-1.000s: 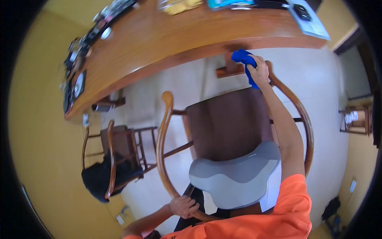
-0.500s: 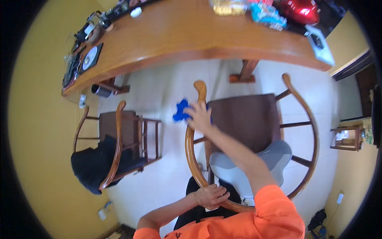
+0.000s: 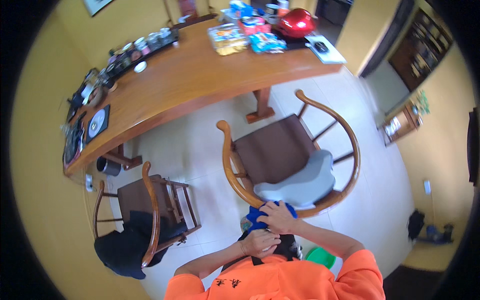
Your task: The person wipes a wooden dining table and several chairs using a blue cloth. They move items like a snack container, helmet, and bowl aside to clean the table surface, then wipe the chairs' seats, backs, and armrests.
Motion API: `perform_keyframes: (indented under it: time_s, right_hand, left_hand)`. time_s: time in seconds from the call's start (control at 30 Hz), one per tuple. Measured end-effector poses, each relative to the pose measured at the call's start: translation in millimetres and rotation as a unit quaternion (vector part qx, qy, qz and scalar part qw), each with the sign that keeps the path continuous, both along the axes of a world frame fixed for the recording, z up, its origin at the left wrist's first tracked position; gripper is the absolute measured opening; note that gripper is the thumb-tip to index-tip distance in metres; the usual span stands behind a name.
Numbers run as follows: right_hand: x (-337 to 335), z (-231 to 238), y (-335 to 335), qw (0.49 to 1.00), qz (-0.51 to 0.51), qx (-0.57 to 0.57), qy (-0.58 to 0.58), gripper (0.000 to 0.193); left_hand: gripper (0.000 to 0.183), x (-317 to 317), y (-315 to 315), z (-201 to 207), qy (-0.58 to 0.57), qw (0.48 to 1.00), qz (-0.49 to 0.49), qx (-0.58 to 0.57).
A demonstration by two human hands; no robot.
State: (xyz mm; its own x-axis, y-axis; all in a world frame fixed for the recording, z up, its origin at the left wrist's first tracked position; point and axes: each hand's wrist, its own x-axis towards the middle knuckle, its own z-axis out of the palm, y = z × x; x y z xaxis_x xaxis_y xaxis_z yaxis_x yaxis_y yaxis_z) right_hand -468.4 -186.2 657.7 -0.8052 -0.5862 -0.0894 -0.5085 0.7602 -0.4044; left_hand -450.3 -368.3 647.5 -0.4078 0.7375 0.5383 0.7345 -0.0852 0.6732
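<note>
My right hand (image 3: 280, 218) presses a bunched blue cloth (image 3: 256, 218) at the near left curve of a wooden armchair's rounded rail (image 3: 233, 177). Its fingers bend over the fabric. Just below and to the left, close to my body, my left hand (image 3: 259, 243) is closed, and whatever lies inside its fingers is hidden. The armchair has a brown seat (image 3: 275, 150) and a grey curved cushion (image 3: 302, 182) leaning against the back. Part of the rail is covered by the cloth and my right hand.
A long wooden table (image 3: 185, 75) stands beyond, carrying snack packs (image 3: 267, 43), a red rounded object (image 3: 297, 23) and tea things. A second armchair (image 3: 152, 215) with a black garment (image 3: 122, 250) stands left. Near my right side is a green basin (image 3: 321, 257).
My right hand has brought the blue cloth from the chair's left arm back toward my body. My left hand has left the rail and now sits beside it. The view has turned.
</note>
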Motion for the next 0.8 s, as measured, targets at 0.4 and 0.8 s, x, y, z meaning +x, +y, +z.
perform_keyframes:
  time_s: [0.4,0.8]
  right_hand:
    - [217.7,-30.2,213.4,0.416,-0.704,-0.553,-0.159,0.03]
    - [157.7,-304.9,261.7,0.199,-0.662,-0.684,-0.235,0.034]
  left_hand:
    - [0.036,-0.8,168.9,21.1,-0.023,0.994,0.03,-0.103]
    - [0.064,-3.8,276.8,-17.2,0.122,0.917,0.022,-0.38]
